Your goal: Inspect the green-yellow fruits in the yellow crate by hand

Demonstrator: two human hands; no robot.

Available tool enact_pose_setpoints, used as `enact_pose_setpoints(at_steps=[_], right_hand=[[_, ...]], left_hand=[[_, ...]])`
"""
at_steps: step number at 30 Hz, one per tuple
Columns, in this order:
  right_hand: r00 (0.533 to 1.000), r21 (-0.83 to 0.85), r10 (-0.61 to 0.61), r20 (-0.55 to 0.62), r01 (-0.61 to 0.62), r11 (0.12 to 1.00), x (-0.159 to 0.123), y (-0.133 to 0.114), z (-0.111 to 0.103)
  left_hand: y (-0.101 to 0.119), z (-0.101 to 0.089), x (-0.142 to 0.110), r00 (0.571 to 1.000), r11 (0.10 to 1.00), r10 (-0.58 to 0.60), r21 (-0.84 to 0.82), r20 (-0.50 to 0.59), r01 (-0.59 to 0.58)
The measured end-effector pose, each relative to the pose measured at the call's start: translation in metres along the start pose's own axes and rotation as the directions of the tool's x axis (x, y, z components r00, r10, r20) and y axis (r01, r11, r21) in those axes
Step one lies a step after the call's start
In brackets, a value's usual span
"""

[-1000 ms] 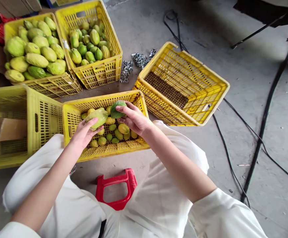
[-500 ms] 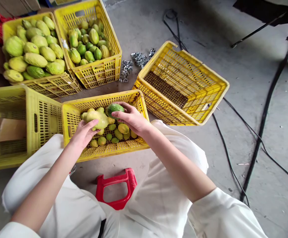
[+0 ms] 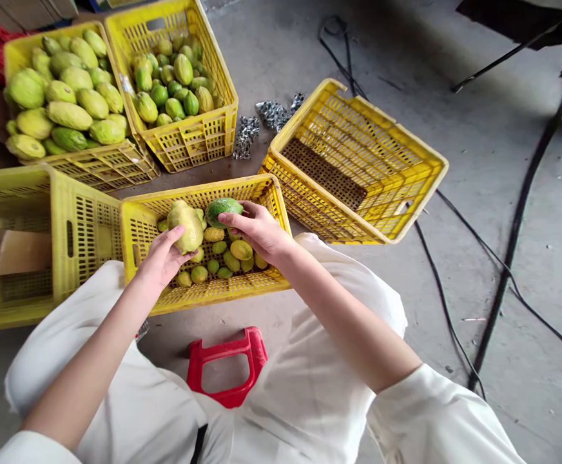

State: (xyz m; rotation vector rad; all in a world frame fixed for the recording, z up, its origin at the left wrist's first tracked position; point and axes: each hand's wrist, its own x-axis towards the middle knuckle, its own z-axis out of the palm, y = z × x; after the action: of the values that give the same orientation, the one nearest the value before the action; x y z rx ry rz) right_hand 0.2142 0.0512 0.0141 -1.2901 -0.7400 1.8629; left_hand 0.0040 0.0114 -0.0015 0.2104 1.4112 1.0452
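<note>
Both hands full, one fruit each, over the centre crate. Left hand (image 3: 164, 259) grips a pale yellow-green fruit (image 3: 187, 227), thumb laid on its near side, fingers under it. Right hand (image 3: 258, 232) has a dark green fruit (image 3: 222, 211) pinched between thumb and fingers, just beside the pale one, with a gap between. Fruit type uncertain, maybe citron or similar. Both pieces are up above the yellow centre crate (image 3: 227, 294), neither set down, so handling of this pair looks unfinished. Left in that crate: a loose scatter of smaller yellow and green fruits (image 3: 241, 250), mesh floor showing between them; the part under the hands is hidden, no full count. Behind, side by side: a crate heaped with big yellow-green fruit at back left (image 3: 102, 164), and a second back crate (image 3: 194, 136) with smaller, greener, mixed fruit, only partly filled. That size split reads as sorting well along, but can't tell whether those two count as done or as stock waiting. Right crate (image 3: 392, 161) sits angled, its floor grid visible. Left crate (image 3: 87, 225) holds a piece of cardboard (image 3: 22, 251). Overall judgement: partway, with the centre crate's fruit remaining.
</note>
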Motion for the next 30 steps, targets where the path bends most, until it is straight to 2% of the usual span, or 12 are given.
enact_pose_setpoints(at_steps=[5, 9, 12, 21, 27, 30], right_hand=[[1.0, 0.007, -0.003, 0.028, 0.002, 1.0, -0.0013, -0.0005, 0.0008], [1.0, 0.06, -0.026, -0.011, 0.027, 0.998, 0.0016, 0.0027, -0.0001], [0.999, 0.097, -0.026, -0.037, 0.03, 0.995, 0.0033, 0.0047, -0.0007], [0.999, 0.054, -0.043, 0.005, 0.043, 0.998, 0.0001, 0.0007, 0.0002], [0.997, 0.038, -0.072, 0.033, 0.07, 0.997, -0.0016, -0.0017, 0.0005], [0.995, -0.005, -0.093, 0.037, 0.093, 0.996, -0.0018, -0.0016, 0.0005]], left_hand=[[-0.002, -0.0001, 0.0005, 1.0, 0.999, -0.015, -0.049, -0.016, 0.014], [-0.0012, 0.002, -0.001, 0.998, 0.997, -0.029, -0.071, -0.056, 0.025], [-0.0001, 0.004, -0.0022, 0.999, 0.997, -0.013, -0.07, -0.043, 0.01], [-0.0026, -0.0002, 0.002, 0.999, 1.0, 0.016, 0.027, -0.028, -0.016], [-0.0066, 0.0006, 0.0026, 0.994, 0.996, 0.084, 0.033, -0.074, -0.082], [-0.007, 0.0006, 0.0028, 0.995, 0.996, 0.087, 0.012, -0.05, -0.086]])
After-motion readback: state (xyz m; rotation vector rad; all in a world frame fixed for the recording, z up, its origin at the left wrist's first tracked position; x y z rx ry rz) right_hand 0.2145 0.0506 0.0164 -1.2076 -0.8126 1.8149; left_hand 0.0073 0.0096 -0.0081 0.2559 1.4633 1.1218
